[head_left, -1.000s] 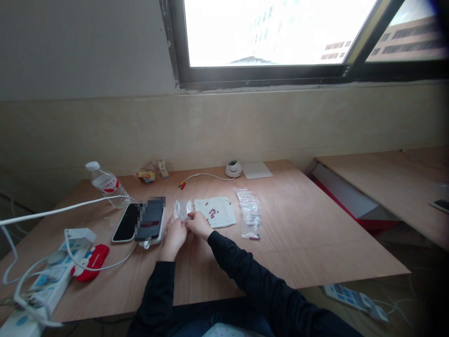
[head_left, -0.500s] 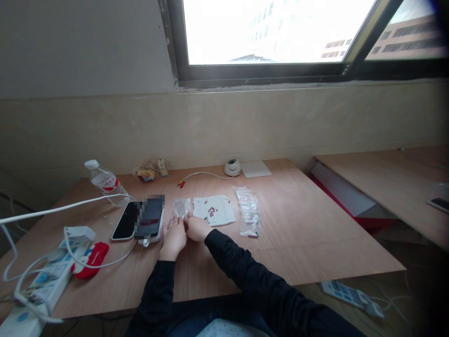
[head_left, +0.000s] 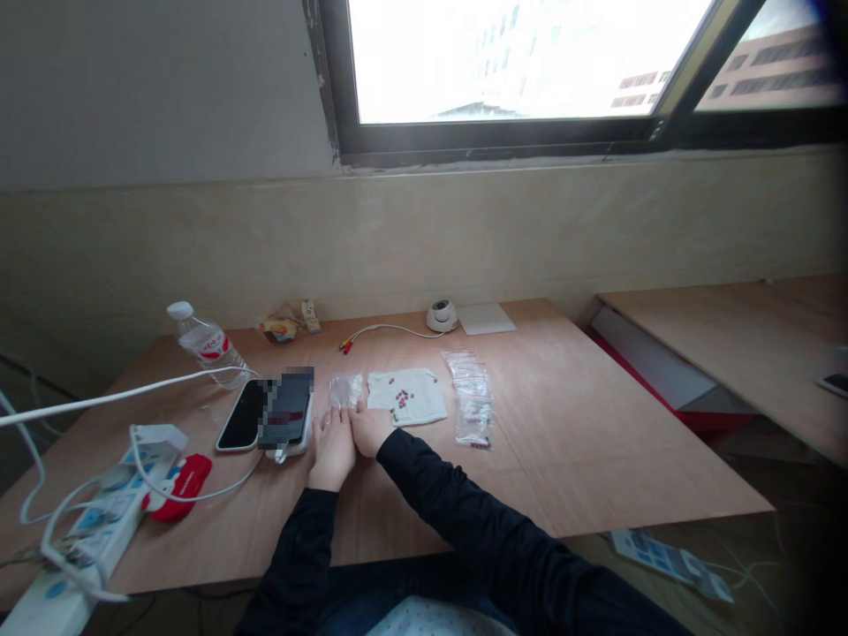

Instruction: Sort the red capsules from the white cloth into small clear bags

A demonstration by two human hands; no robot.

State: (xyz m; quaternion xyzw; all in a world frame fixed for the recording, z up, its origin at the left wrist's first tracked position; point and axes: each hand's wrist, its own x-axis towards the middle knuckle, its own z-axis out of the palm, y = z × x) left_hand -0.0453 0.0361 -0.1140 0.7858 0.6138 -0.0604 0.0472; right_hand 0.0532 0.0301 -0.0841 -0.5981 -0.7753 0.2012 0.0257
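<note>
A clear plastic bag [head_left: 345, 389] lies flat, its near edge under my fingertips. My left hand [head_left: 333, 449] is at that edge with its fingers bent together on the plastic. Close against it, my right hand [head_left: 371, 430] pinches the bag's near right corner; the exact finger grip is too small to see fully. Just right of the bag is a white cloth [head_left: 424, 402] with several small dark-red pieces [head_left: 402, 399] scattered on it. Farther right, a row of overlapping clear zip bags [head_left: 473, 402] shows small dark-red pieces at its near end.
Left of my hands lie two phones [head_left: 242, 415], [head_left: 288, 406] with a white cable. A water bottle [head_left: 210, 347], a power strip [head_left: 109, 521] and a red case [head_left: 185, 488] are farther left. A dome camera [head_left: 442, 315] and a white flat panel [head_left: 487, 319] sit by the wall.
My right hand has shifted slightly left, closer against my left hand. The whole view has moved a little; the cloth and the row of bags keep their places.
</note>
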